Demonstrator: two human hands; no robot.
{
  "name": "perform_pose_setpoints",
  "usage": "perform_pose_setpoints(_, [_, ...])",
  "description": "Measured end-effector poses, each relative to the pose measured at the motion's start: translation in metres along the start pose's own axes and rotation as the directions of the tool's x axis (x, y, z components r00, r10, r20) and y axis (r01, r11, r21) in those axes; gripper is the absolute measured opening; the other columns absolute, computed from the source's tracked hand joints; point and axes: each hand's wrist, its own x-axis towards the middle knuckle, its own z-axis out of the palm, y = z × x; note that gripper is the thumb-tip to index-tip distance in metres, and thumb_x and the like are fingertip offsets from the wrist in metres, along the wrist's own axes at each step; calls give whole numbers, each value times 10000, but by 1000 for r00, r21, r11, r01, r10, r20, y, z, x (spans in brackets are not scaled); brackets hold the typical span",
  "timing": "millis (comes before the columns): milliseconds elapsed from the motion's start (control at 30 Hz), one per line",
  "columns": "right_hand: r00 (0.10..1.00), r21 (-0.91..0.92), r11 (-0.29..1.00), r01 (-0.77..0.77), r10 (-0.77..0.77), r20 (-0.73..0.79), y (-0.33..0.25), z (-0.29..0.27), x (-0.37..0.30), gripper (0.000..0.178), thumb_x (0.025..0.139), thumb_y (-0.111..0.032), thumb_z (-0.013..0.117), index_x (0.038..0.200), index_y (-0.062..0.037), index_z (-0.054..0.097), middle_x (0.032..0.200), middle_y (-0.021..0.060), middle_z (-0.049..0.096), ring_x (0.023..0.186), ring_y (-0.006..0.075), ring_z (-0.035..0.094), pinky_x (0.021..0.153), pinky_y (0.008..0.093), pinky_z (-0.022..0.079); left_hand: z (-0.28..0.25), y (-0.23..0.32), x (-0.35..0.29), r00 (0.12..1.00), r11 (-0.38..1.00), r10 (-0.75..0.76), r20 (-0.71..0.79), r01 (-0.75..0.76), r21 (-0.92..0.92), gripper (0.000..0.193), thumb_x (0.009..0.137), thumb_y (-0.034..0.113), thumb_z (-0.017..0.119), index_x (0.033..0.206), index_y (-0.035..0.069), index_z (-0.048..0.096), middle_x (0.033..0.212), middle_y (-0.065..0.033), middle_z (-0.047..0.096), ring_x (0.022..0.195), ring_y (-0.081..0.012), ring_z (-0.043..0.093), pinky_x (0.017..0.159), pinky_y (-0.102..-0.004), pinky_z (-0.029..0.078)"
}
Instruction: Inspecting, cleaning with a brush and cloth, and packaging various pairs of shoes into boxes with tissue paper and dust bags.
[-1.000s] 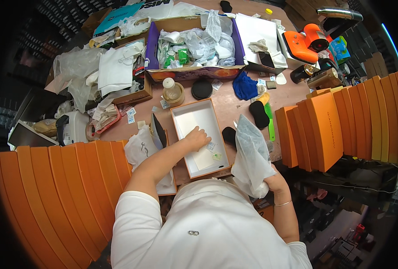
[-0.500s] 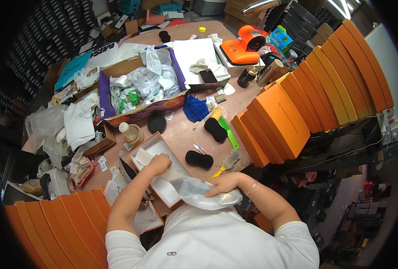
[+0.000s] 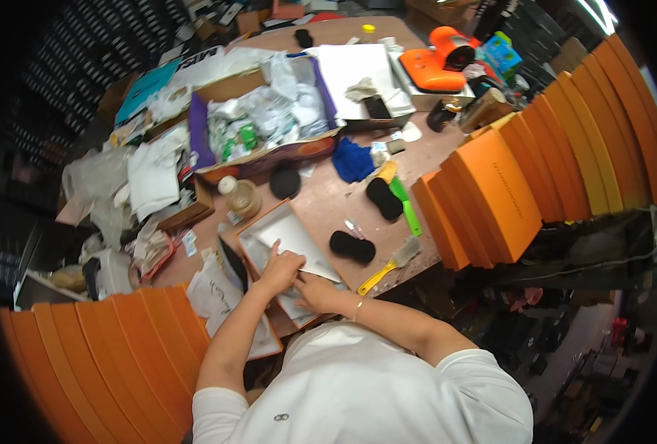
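An open shoebox [image 3: 316,235] with an orange rim and white lining lies slanted at the table's near edge. My left hand [image 3: 282,271] is inside it, index finger stretched out over a white sheet or panel. Close beside it, my right hand [image 3: 317,292] reaches into the near end with its fingers apart, over the pale plastic-wrapped item, which is mostly hidden by my hands. To the left of the box stands a dark, curved item [image 3: 232,260], partly covered. White printed tissue [image 3: 217,300] lies beside it, over another orange-edged tray [image 3: 271,348].
Orange boxes stand in rows at left [image 3: 99,355] and right [image 3: 565,148]. Black sponges [image 3: 353,247], a yellow-handled brush [image 3: 389,268], a green brush [image 3: 410,211], a blue cloth [image 3: 353,160] and a jar [image 3: 241,198] lie about. Behind is a purple carton [image 3: 199,137] of plastic packaging.
My right hand has moved left with the plastic-wrapped item, which is now in the box. My left hand has shifted and its index finger has straightened. The whole view has shifted slightly.
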Motion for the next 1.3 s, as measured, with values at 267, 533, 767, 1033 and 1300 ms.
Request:
perform_pose_setpoints(267, [968, -2, 997, 73, -72, -240, -29, -64, -13, 502, 801, -182, 683, 1214, 39, 503, 1141, 225, 561, 1049, 381, 555, 898, 441, 466, -9, 26, -55, 891, 978, -138, -432, 54, -201, 304, 724, 14, 581, 1023, 64, 608, 1151, -143, 584, 1271, -317, 447, 1128, -566, 190])
perform_pose_setpoints(533, [986, 186, 974, 130, -108, -124, -31, -72, -7, 476, 813, -164, 688, 1231, 15, 545, 1143, 224, 582, 1074, 382, 552, 903, 426, 468, 44, -22, -150, 524, 670, -740, -421, 622, -405, 285, 841, 152, 674, 1015, -57, 587, 751, -127, 648, 764, -284, 664, 699, -350, 513])
perform_pose_setpoints(767, [967, 940, 293, -174, -130, 219, -46, -88, -5, 781, 833, -238, 724, 1463, -61, 299, 1301, 148, 532, 1192, 234, 530, 990, 339, 436, -48, 76, -131, 761, -271, -634, -139, -387, -881, 274, 944, 194, 594, 1174, 51, 556, 1038, -66, 659, 893, -160, 656, 817, -321, 532])
perform_pose_setpoints(1033, [789, 815, 156, -558, -204, 579, -29, -128, -66, 793, 783, -229, 741, 1438, -44, 335, 1264, 125, 579, 1070, 167, 560, 982, 309, 409, -79, 31, -129, 526, 480, -827, -199, 475, -737, 479, 837, 295, 729, 1195, 13, 582, 827, -89, 663, 683, -150, 614, 623, -320, 511])
perform_pose_setpoints(1300, [923, 908, 202, -367, -39, 382, -30, -165, -76, 807, 746, -239, 729, 1415, -19, 336, 1158, 108, 597, 1086, 181, 551, 975, 320, 410, -139, -47, -170, 777, 704, -522, -352, 625, 336, 207, 787, 167, 644, 847, -25, 691, 841, -142, 670, 834, -357, 645, 935, -450, 459])
